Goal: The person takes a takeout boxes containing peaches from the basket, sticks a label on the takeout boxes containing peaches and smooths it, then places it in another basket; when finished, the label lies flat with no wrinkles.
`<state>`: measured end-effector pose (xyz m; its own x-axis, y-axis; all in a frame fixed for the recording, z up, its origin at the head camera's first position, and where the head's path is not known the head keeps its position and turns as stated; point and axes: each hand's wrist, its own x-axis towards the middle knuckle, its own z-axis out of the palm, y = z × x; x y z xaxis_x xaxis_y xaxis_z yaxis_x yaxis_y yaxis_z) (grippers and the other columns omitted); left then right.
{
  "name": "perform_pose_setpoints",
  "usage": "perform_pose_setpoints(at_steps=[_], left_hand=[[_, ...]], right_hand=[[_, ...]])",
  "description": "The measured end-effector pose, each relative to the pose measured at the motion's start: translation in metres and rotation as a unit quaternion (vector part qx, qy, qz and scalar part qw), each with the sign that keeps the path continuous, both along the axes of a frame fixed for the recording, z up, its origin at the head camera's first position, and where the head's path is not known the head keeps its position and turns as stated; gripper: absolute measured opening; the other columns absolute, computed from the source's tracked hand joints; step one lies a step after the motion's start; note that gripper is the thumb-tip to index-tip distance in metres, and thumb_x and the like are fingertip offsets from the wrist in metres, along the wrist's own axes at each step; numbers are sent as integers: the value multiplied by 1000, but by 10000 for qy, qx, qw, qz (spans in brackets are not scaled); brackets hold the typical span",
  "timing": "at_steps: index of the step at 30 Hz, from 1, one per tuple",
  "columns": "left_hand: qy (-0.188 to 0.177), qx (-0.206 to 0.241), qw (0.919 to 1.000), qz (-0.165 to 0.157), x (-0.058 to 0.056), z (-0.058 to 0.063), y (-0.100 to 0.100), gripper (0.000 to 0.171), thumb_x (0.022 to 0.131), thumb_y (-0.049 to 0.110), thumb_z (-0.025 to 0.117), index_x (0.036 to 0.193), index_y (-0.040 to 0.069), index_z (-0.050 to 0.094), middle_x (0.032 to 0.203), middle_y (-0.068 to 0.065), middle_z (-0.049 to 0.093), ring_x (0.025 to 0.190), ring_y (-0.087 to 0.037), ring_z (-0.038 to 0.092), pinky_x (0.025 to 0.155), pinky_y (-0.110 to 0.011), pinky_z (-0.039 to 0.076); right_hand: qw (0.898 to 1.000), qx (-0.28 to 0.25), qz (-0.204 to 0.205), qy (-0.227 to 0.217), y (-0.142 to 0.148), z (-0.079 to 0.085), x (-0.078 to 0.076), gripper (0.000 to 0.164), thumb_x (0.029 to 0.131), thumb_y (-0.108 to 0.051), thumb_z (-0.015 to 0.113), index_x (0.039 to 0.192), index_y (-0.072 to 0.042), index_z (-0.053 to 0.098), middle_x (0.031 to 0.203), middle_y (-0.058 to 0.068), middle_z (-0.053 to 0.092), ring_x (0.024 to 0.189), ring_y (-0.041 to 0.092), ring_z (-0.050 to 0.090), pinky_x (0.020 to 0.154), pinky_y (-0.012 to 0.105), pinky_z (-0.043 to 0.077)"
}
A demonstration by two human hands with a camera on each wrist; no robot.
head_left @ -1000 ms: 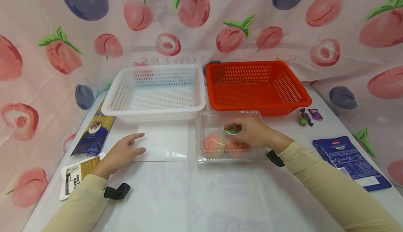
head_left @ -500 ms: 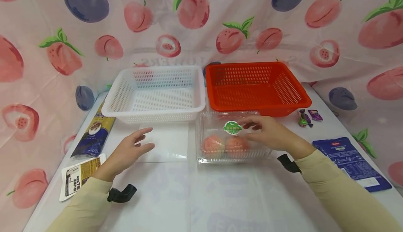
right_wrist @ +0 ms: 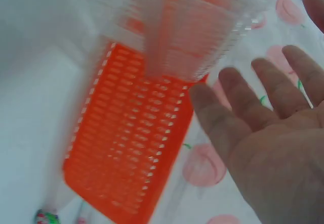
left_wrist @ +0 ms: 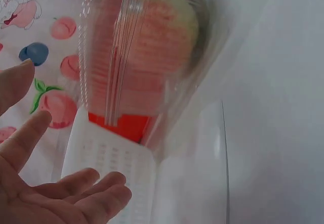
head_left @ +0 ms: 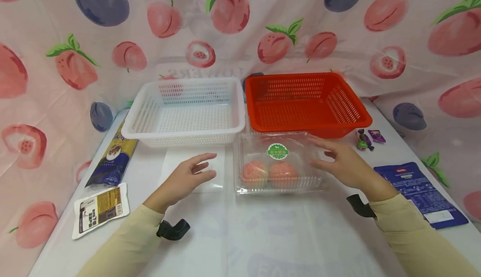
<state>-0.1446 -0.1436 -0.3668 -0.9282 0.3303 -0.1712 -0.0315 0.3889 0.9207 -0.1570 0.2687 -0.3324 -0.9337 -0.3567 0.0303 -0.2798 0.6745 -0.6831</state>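
Observation:
A clear plastic clamshell box (head_left: 251, 149) with a green round sticker (head_left: 277, 151) on its lid sits on the table before the two baskets. Two pink-and-yellow peaches (head_left: 283, 174) show inside it. My left hand (head_left: 184, 181), empty with fingers spread, hovers over a flat white sheet (head_left: 216, 168) left of the box. On the other side my right hand (head_left: 345, 162) holds nothing, its fingertips right by the box's right edge. The left wrist view shows the box (left_wrist: 119, 62) beyond loosely extended fingers. In the right wrist view the box (right_wrist: 167, 32) is blurred.
A white basket (head_left: 184, 137) and a red basket (head_left: 312, 131) stand behind. At left lie a blue-and-gold packet (head_left: 112, 156) and a white-and-brown pouch (head_left: 100, 210). Small wrapped candies (head_left: 363, 140) and a dark blue pouch (head_left: 417, 193) lie at right.
My right hand has withdrawn rightward from the sticker on the lid, uncovering it. My left hand has moved right across the white sheet toward the box. The box has stayed put.

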Motion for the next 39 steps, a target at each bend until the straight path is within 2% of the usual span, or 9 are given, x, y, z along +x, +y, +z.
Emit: perform_pose_setpoints(at_steps=[4,8,13,19,25,28,33,39], left_hand=[[-60,138,9999,-41,-4,-2,15,61,94,27,72,150,18,48,159,-7,33,143,-35,36,108,-55,38],[-130,366,9991,-141,-7,-5,31,66,94,24,72,153,18,43,160,-11,31,140,-36,40,106,-56,40],[-215,658,9972,-272,-13,-7,48,70,94,21,72,155,20,39,159,-18,31,136,-40,45,104,-56,42],[-257,527,9979,-268,-19,-7,63,72,92,27,74,155,24,40,157,-14,33,130,-39,51,102,-57,45],[-293,741,9966,-203,-21,-19,68,67,94,21,71,154,19,42,152,-18,39,128,-37,52,101,-53,46],[-240,818,9962,-197,-20,-22,68,65,94,19,70,154,18,42,151,-19,39,128,-37,51,101,-53,46],[-156,788,9964,-266,-20,-22,69,66,95,17,69,154,17,41,152,-20,38,125,-37,53,97,-50,50],[-76,292,9993,-210,-19,-14,67,65,93,20,71,153,20,44,149,-18,43,112,-29,59,84,-40,54]], right_hand=[[9994,-39,-148,-297,5,-9,1,75,95,-28,71,157,-12,33,161,16,29,141,47,31,103,64,38],[9976,-182,-265,-607,8,-15,2,78,94,-29,72,158,-11,32,164,17,20,142,49,27,102,62,40],[9961,-264,-307,-786,12,-20,3,77,93,-31,73,156,-10,35,160,21,28,138,51,34,97,67,42],[9914,-432,-254,-1207,18,-28,1,79,95,-35,69,159,-13,28,157,24,31,133,53,41,96,65,44],[9808,-572,-332,-1832,19,-37,-2,84,96,-42,67,162,-20,20,154,31,33,133,55,38,95,62,48],[9803,-529,-353,-1872,19,-38,-2,84,96,-44,66,162,-20,19,150,34,36,131,53,42,92,58,51],[9808,-461,-381,-1855,19,-37,1,81,98,-42,63,162,-20,19,148,35,36,128,52,45,92,58,52],[9837,-348,-495,-1692,14,-36,3,78,99,-43,62,161,-18,23,145,34,41,120,45,51,87,48,56]])
